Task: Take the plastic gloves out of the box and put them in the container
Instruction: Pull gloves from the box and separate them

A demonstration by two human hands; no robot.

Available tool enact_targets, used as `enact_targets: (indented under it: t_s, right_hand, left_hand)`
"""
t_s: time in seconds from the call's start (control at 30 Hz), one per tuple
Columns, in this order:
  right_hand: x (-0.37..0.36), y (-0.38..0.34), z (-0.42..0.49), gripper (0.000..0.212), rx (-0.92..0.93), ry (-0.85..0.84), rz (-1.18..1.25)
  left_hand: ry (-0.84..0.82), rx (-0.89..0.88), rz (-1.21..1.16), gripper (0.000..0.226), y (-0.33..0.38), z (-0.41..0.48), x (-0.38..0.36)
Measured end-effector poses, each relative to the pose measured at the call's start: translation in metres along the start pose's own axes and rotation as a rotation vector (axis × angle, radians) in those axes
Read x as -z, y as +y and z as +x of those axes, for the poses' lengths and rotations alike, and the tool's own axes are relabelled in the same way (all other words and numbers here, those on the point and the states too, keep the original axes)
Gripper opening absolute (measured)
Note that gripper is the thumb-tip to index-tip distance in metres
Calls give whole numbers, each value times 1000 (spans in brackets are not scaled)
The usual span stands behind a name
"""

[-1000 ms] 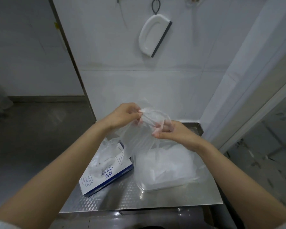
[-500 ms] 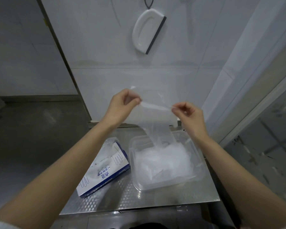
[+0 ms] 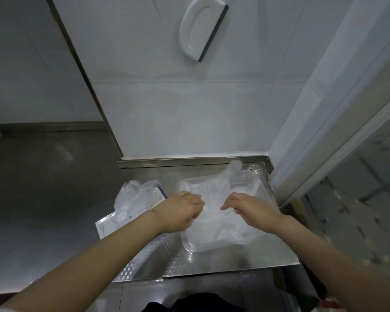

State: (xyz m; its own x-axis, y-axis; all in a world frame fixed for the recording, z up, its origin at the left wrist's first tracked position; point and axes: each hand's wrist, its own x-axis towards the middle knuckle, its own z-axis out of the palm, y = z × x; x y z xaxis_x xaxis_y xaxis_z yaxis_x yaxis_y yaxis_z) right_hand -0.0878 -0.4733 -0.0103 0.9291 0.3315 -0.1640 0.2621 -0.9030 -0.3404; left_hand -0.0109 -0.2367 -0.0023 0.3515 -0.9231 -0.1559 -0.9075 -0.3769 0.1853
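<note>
Left hand [image 3: 180,211] and right hand [image 3: 251,207], grip curled, seemingly pinch one glove [image 3: 212,199] low in the container [image 3: 190,246].

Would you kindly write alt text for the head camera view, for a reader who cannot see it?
A left hand and a right hand hold a thin plastic glove in the mouth of a clear container of gloves on a steel table. A glove box lies to its left, gloves spilling out.
</note>
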Motion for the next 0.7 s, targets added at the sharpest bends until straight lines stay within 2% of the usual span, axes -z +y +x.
enact_targets:
  t_s: [0.13,0.23,0.27,0.3,0.4,0.47,0.53,0.6,0.7]
  right_hand:
    - [-15,-1,6,60,-84,-217,-23]
    - [-12,-2,10,67,-188,-381,78]
    - [-7,-3,11,67,-224,-388,131]
    - [-2,-5,12,64,-247,-336,188]
    - [5,-16,18,46,-259,56,337]
    - [-2,-23,23,34,-218,88,270]
    - [-14,-23,29,32,-209,-77,137]
    - [-24,-17,36,40,-241,-225,45]
    - [-33,-5,45,56,-290,-332,-40]
  left_hand:
    - [-201,48,172,15,5,23,-13]
    - [-378,101,261,28,13,33,-16]
    - [-395,135,264,31,15,35,-16]
    - [-375,178,255,32,17,37,-13]
    - [-171,338,123,30,24,41,-8]
    - [-134,420,4,38,30,44,-12]
    - [-213,458,-19,49,34,48,-24]
    - [-333,462,51,59,36,52,-34]
    - [-462,423,200,72,33,58,-39]
